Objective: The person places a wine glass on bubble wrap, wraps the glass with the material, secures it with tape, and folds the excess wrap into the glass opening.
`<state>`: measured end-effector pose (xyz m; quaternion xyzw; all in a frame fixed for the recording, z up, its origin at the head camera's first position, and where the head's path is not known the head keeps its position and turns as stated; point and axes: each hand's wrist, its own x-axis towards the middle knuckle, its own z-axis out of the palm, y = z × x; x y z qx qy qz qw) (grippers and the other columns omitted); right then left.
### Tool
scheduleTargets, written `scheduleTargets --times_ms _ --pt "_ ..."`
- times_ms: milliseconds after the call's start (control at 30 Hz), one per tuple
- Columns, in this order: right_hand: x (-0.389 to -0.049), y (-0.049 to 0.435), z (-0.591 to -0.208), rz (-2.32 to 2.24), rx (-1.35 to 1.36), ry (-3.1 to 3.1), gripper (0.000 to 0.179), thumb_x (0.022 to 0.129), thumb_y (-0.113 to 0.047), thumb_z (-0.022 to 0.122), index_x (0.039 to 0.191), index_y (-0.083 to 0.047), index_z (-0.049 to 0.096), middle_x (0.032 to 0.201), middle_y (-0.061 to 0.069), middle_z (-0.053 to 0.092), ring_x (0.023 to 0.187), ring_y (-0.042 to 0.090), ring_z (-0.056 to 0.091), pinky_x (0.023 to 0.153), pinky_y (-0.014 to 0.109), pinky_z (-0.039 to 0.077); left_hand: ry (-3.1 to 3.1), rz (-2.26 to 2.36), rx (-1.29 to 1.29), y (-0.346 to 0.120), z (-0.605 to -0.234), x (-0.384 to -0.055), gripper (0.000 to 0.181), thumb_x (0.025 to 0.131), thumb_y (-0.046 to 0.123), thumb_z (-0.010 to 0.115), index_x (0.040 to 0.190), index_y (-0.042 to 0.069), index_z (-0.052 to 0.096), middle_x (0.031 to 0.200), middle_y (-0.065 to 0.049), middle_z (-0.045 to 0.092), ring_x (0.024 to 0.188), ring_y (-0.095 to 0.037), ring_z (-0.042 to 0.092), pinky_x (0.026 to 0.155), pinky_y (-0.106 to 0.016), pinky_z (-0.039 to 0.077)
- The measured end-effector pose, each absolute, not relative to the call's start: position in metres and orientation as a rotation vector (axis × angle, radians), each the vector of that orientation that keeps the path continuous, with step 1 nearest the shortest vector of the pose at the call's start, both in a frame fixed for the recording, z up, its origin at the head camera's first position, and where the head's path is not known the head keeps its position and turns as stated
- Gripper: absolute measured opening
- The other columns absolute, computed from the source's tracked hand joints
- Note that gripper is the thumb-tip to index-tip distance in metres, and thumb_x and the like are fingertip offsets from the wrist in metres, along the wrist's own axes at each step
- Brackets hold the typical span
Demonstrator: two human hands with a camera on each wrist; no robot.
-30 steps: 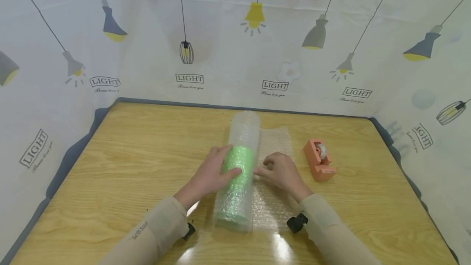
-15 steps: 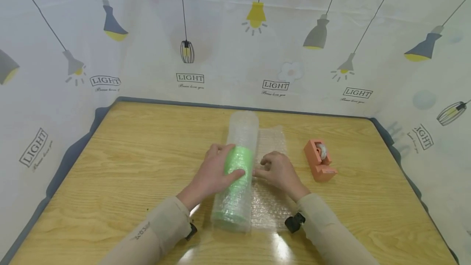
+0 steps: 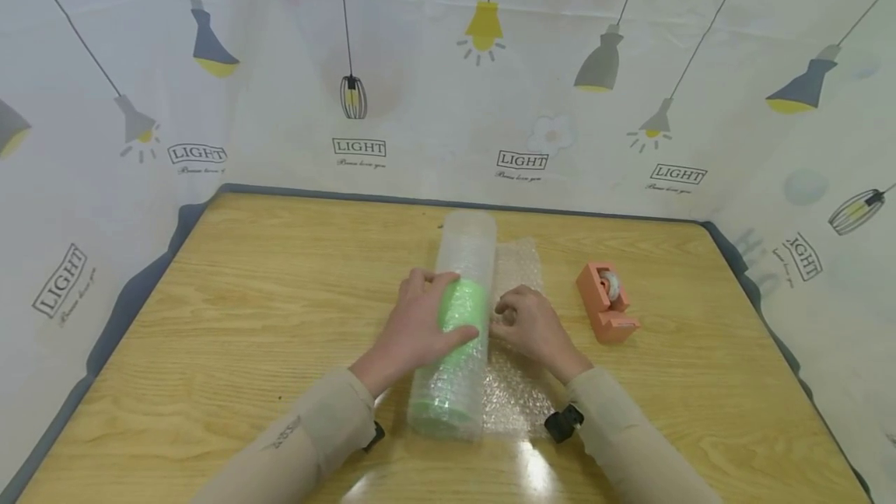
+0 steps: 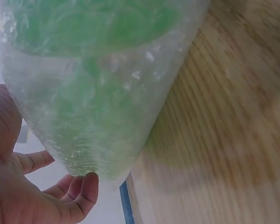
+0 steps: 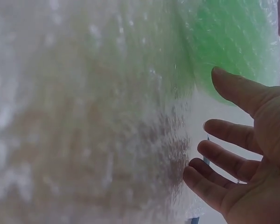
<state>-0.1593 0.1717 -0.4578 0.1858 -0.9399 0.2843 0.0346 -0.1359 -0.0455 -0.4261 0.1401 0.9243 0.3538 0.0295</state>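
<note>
A green cylinder point(image 3: 463, 303) lies inside a long roll of clear bubble wrap point(image 3: 467, 243) near the table's middle. Its green also shows through the layers in the left wrist view. My left hand point(image 3: 418, 317) holds the roll from the left, thumb across the top and fingers bent against its side. On the right, my right hand point(image 3: 535, 329) has its thumb at the roll's edge and its fingers loosely bent over the loose sheet of bubble wrap point(image 3: 518, 395). In the right wrist view the right fingers point(image 5: 228, 154) are spread, with nothing between them and the thumb.
An orange tape dispenser point(image 3: 605, 306) with a roll of tape stands to the right of the sheet. The wooden table point(image 3: 280, 255) meets a lamp-patterned backdrop point(image 3: 420, 99) along its back and sides.
My left hand has shifted slightly right over the roll. The flat sheet's far right corner has drawn a little left, and the right hand has barely moved.
</note>
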Motion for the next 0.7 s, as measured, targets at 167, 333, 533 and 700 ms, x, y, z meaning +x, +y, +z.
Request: scheduleTargets --times_ms 167,333,533,700 --pt "-0.16 0.176 -0.458 0.921 0.601 -2.899 0.02 0.083 -0.014 0.083 0.094 0.001 0.076 0.104 0.016 0.07 0.095 0.033 0.067 0.084 0.048 0.06 2.856 1.084 0.446 -0.041 -0.425 -0.136 0.085 0.083 0.046 0.085 0.152 0.015 0.047 0.142 -0.015 0.043 0.129 -0.031 0.042 0.096 -0.047 0.054" --pt "-0.16 0.184 -0.459 1.057 0.662 -2.887 0.019 0.088 -0.011 0.081 0.102 0.0 0.077 0.107 0.015 0.07 0.098 0.032 0.067 0.086 0.046 0.061 2.865 1.083 0.445 -0.038 -0.425 -0.136 0.086 0.081 0.046 0.086 0.151 0.015 0.048 0.143 -0.016 0.042 0.131 -0.033 0.041 0.095 -0.047 0.055" --pt "-0.16 0.192 -0.459 1.337 0.66 -2.866 0.017 0.099 -0.003 0.064 0.11 -0.001 0.076 0.118 0.017 0.071 0.112 0.037 0.066 0.098 0.051 0.057 2.873 1.095 0.46 -0.034 -0.426 -0.136 0.087 0.079 0.044 0.089 0.151 0.016 0.049 0.142 -0.016 0.042 0.129 -0.032 0.041 0.095 -0.045 0.054" --pt "-0.159 0.195 -0.458 1.429 0.648 -2.848 0.022 0.104 -0.007 0.059 0.115 0.002 0.075 0.123 0.02 0.07 0.117 0.041 0.064 0.1 0.054 0.055 2.883 1.091 0.484 -0.031 -0.427 -0.136 0.086 0.079 0.044 0.089 0.15 0.015 0.049 0.141 -0.016 0.042 0.128 -0.032 0.041 0.094 -0.043 0.053"
